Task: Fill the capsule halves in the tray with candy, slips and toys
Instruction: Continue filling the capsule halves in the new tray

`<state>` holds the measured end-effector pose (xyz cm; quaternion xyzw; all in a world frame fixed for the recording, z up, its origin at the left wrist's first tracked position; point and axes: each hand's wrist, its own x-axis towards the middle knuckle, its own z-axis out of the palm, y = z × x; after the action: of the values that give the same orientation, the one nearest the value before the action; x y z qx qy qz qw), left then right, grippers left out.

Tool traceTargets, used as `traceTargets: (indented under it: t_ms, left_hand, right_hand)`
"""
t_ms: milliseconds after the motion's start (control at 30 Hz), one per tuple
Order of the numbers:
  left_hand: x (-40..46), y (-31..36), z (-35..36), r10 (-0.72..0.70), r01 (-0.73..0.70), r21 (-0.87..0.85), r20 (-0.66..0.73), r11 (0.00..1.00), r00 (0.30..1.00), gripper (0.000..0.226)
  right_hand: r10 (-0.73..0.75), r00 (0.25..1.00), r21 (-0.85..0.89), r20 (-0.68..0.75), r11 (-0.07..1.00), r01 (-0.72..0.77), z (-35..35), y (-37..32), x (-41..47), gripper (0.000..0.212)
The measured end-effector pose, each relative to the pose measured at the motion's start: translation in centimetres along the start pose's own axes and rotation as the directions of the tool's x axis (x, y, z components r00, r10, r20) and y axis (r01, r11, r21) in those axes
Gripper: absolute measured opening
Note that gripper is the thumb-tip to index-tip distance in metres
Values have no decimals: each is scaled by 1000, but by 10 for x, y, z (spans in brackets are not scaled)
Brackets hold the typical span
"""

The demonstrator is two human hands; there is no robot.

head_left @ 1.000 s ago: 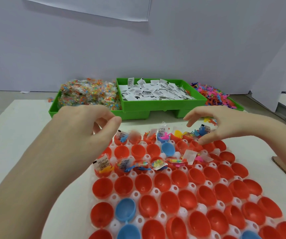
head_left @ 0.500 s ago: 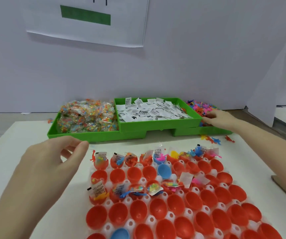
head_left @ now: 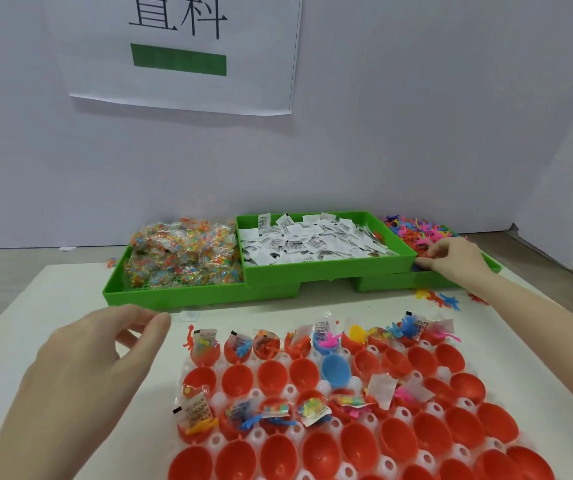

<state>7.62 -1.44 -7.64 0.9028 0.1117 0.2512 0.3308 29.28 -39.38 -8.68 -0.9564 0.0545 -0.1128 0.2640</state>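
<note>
Right hand (head_left: 458,259) fingers pinching into toys (head_left: 413,232); left hand (head_left: 84,368) fingers relaxed, empty, beside tray (head_left: 290,389).

A white table (head_left: 53,306) carries the white capsule tray (head_left: 292,393) at 6 o'clock, green bins (head_left: 209,296) at 12, loose toy figures (head_left: 444,299) at 2.
</note>
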Motion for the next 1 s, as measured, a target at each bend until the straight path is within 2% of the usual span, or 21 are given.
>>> traceTargets:
  t_ms: [133, 200, 333, 433, 500, 567, 700, 800, 867, 933, 1000]
  left_hand:
    - [9, 9, 9, -46, 37, -172, -49, 984, 998, 20]
    - [28, 12, 19, -76, 71, -170, -26, 983, 997, 13]
    - [75, 4, 44, -111, 104, 65, 112, 992, 988, 29]
    - [100, -13, 52, -136, 75, 281, 203, 957, 970, 40]
    - [108, -23, 54, -201, 112, 293, 295, 950, 934, 46]
    - [108, -28, 58, -261, 171, 270, 344, 947, 902, 38]
    - [107, -27, 61, -266, 245, 156, 130, 957, 955, 13]
    - [105, -27, 60, -249, 242, 98, 69, 965, 966, 23]
    - [105, -29, 59, -253, 253, -7, -6, 967, 967, 27]
    - [106, -31, 57, -284, 261, -160, -143, 952, 948, 28]
    - [107, -29, 54, -314, 251, -276, -214, 928, 925, 28]
  right_hand:
    - [-35, 997, -15, -68, 999, 34, -3, 6, -3, 16]
    - [-21, 991, -1, -135, 1000, 21, -6, 8, -5, 17]
    - [2, 972, -32, -234, 999, -9, -10, 8, -11, 22]
    - [87, 950, 34, -299, 996, -80, -9, 2, -12, 28]
    - [142, 926, 141, -351, 985, -98, -9, -5, -10, 30]
    - [162, 894, 243, -418, 968, -62, -10, -13, -8, 27]
    - [93, 903, 171, -419, 985, -23, -6, -25, -5, 12]
    - [61, 932, 62, -359, 997, -41, -6, -27, -5, 17]
    - [18, 923, 18, -385, 1000, -12, -8, -30, -5, 20]
    - [-6, 882, 81, -472, 995, 50, -11, -37, -6, 17]
    - [21, 871, 176, -491, 981, 76, -15, -45, -6, 12]
